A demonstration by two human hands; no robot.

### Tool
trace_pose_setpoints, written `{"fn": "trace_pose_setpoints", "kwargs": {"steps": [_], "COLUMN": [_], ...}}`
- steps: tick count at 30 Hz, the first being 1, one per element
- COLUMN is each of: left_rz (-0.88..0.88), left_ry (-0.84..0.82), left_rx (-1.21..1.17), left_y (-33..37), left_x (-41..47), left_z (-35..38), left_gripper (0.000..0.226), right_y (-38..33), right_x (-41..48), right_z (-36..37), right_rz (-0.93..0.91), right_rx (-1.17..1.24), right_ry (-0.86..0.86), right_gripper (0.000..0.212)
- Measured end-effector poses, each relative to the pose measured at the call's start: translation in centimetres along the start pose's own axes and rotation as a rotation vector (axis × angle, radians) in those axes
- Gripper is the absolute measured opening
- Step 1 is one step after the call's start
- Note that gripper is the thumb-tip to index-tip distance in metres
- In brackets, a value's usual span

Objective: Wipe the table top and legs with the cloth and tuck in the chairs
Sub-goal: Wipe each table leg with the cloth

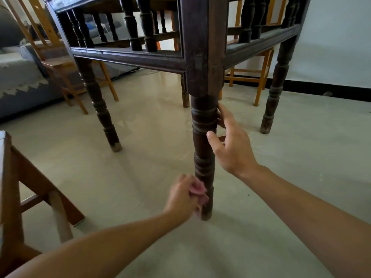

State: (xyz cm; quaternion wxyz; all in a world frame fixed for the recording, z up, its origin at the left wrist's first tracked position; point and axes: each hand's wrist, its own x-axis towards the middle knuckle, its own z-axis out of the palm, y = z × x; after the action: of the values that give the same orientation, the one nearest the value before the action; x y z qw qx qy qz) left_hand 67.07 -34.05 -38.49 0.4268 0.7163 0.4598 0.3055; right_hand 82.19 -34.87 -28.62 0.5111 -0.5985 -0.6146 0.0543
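Observation:
I look from low down at a dark wooden table with turned legs. Its nearest leg (202, 125) stands in the middle of the view. My left hand (184, 197) is closed on a small pink cloth (197, 188) and presses it against the bottom of that leg, close to the floor. My right hand (228, 143) wraps around the same leg higher up, thumb on the front and fingers behind it. The table's lower rail (128, 59) with its row of spindles runs to the left. The table top is out of view.
A brown wooden chair (12, 187) stands close at the left edge. Two lighter wooden chairs sit behind the table, one at the left (58, 65), one at the right (263, 77). A grey sofa (18, 77) lies at far left. The floor is pale tile, a white wall at right.

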Motion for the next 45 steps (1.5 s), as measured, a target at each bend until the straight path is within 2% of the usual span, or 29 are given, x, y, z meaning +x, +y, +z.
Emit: {"fn": "trace_pose_setpoints", "kwargs": {"steps": [2,4,6,8,10,12,14,16,18,20,21,22,23,26,28,29,31,33,34,35,37,39,40,41,43,45], "left_rz": [-0.083,-0.04,-0.039,-0.042,-0.11,-0.174,-0.247,-0.289,-0.215,-0.208,-0.234,-0.269,-0.314,-0.467,-0.475,-0.445,-0.404,-0.428,-0.43,-0.415,-0.417,-0.411,-0.408,-0.386,-0.36,-0.447], "left_ry": [0.217,0.272,0.178,-0.043,-0.188,-0.092,0.138,0.194,0.037,-0.25,-0.32,-0.314,-0.252,0.138,0.264,0.239,0.067,-0.078,-0.099,-0.062,0.076,0.233,0.239,0.187,-0.029,-0.24], "left_rx": [-0.209,-0.277,-0.198,0.061,0.096,0.032,-0.187,-0.398,-0.217,0.005,0.06,0.068,0.032,-0.272,-0.378,-0.317,-0.182,-0.104,-0.034,0.056,0.063,-0.075,-0.113,-0.069,-0.006,-0.038], "left_y": [0.3,1.3,2.2,1.9,0.8,-0.6,-1.0,-0.3,0.0,-0.1,-0.3,-1.0,-1.6,-3.0,-3.1,-2.6,-2.1,-2.7,-3.8,-4.5,-5.3,-4.6,-4.2,-3.8,-4.2,-5.5], "left_x": [2.8,4.1,2.6,0.0,-0.7,1.4,4.1,4.9,2.9,-0.3,-1.3,-1.3,-0.7,3.5,5.1,4.8,2.8,1.2,1.1,1.4,3.1,4.1,4.3,3.9,2.1,-0.5], "left_z": [-2.2,-2.3,-0.3,1.6,1.7,0.0,-2.1,-2.3,-0.2,2.4,3.1,3.3,2.7,-0.7,-1.2,-0.4,2.1,3.6,3.6,2.9,0.8,-0.2,0.2,1.1,3.9,6.4], "left_gripper": [0.014,0.014,0.015,0.025,0.03,0.021,0.014,0.015,0.019,0.022,0.021,0.019,0.017,0.015,0.018,0.017,0.014,0.013,0.011,0.009,0.01,0.014,0.013,0.011,0.006,0.007], "right_y": [0.1,0.3,0.5,0.6,0.9,1.4,1.8,2.0,2.1,2.6,3.0,3.4,3.7,4.3,4.6,4.9,5.2,5.3,5.4,5.5,5.8,6.2,6.4,6.5,6.7,7.0], "right_x": [-0.2,-0.4,-0.7,-0.8,-1.0,-1.5,-2.2,-2.7,-2.8,-2.6,-2.6,-2.6,-2.6,-3.1,-3.4,-3.5,-3.4,-3.3,-3.3,-3.2,-3.1,-3.1,-3.1,-3.1,-3.1,-3.4], "right_z": [0.2,0.5,0.9,1.1,1.3,1.5,2.0,2.6,3.2,3.4,3.5,3.5,3.6,4.0,4.6,4.8,5.1,5.4,5.5,5.5,5.5,5.6,5.8,6.0,6.5,7.0], "right_rz": [-0.012,-0.018,-0.027,-0.035,-0.058,-0.122,-0.241,-0.361,-0.435,-0.463,-0.469,-0.471,-0.47,-0.463,-0.46,-0.462,-0.467,-0.461,-0.462,-0.467,-0.478,-0.488,-0.49,-0.491,-0.495,-0.504], "right_rx": [-0.003,-0.021,-0.045,-0.055,-0.056,-0.083,-0.144,-0.225,-0.307,-0.373,-0.401,-0.422,-0.433,-0.443,-0.445,-0.442,-0.429,-0.418,-0.419,-0.424,-0.453,-0.473,-0.47,-0.461,-0.442,-0.435], "right_ry": [0.002,0.007,0.022,0.022,0.032,0.081,0.132,0.136,0.131,0.124,0.115,0.109,0.103,0.082,0.068,0.071,0.096,0.11,0.11,0.111,0.102,0.083,0.085,0.097,0.13,0.141], "right_gripper": [0.067,0.07,0.073,0.073,0.072,0.069,0.066,0.064,0.064,0.064,0.065,0.064,0.064,0.061,0.061,0.061,0.06,0.059,0.058,0.057,0.053,0.047,0.045,0.044,0.044,0.045]}}
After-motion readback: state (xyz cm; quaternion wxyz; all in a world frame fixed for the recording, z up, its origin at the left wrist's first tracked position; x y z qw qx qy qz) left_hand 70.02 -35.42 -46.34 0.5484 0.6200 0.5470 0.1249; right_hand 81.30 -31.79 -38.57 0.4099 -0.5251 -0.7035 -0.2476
